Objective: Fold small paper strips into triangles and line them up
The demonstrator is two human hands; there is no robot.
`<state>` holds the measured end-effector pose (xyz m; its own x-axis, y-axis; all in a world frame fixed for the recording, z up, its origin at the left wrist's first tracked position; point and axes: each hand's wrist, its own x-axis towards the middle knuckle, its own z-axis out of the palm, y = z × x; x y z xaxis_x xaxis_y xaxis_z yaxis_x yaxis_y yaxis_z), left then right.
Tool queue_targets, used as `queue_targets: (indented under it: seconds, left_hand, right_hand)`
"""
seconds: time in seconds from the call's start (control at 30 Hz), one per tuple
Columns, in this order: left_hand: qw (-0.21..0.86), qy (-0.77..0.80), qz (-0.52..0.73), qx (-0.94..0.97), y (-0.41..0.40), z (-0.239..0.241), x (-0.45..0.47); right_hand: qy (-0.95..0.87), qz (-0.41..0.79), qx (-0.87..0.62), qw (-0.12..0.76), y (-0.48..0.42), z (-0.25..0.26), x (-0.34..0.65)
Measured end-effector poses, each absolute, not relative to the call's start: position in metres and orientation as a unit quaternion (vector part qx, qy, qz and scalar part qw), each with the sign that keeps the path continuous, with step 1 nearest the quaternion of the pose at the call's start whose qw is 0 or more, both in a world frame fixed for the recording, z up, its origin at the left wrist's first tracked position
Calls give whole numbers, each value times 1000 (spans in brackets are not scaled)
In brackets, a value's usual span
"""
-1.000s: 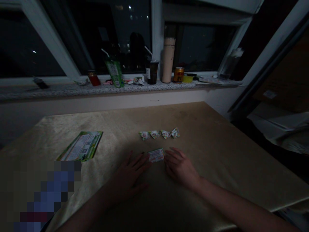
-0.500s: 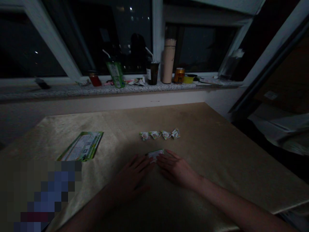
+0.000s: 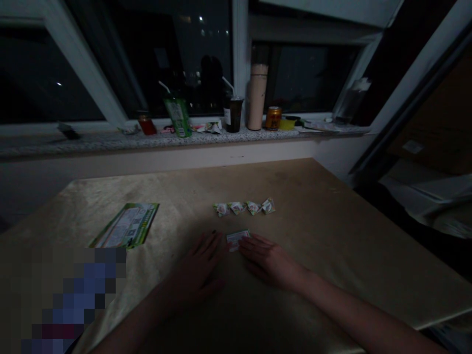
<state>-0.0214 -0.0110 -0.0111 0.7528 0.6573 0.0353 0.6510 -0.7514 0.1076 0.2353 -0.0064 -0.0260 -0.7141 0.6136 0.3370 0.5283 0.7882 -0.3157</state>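
A small flat printed packet (image 3: 237, 239) with a green edge lies on the table in front of me. My right hand (image 3: 267, 258) rests palm down with its fingers stretched out, the fingertips on the packet's right side. To the packet's left, my left hand (image 3: 199, 268) lies flat with fingers spread, apart from it or just at its edge. Beyond both hands, several small folded packets (image 3: 237, 208) with green and white print stand in a row. A larger green and white printed bag (image 3: 129, 226) lies flat on the left.
A gold-brown cloth covers the table (image 3: 332, 236). Along the granite windowsill (image 3: 206, 139) stand a red-filled jar (image 3: 147, 125), a green cup with a straw (image 3: 179, 118), a dark cup (image 3: 233, 114), a tall pink flask (image 3: 257, 98) and an orange can (image 3: 273, 118). A blurred patch hides the lower left.
My left hand has shifted slightly left, uncovering more of the small packet. My right hand stays on the packet. The whole view has tilted a little.
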Motion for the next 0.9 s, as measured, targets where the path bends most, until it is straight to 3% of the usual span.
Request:
queue_targets:
  seconds: [0.23,0.43,0.63,0.9]
  left_hand:
    - [79,341,54,935,-16,-12,-15]
    - [143,356,101,918,-19,-10,-10]
    - [76,272,64,957,-25,-9,2]
    - [40,244,95,964,-30,-2,4]
  right_hand:
    - [-932,118,-292,177,-5,-21,238]
    - [-928,90,-303,197,-4,-22,234]
    - [-858,79,-433,265,-4,-26,225]
    - [-900,120,-328,261,0,-28,226]
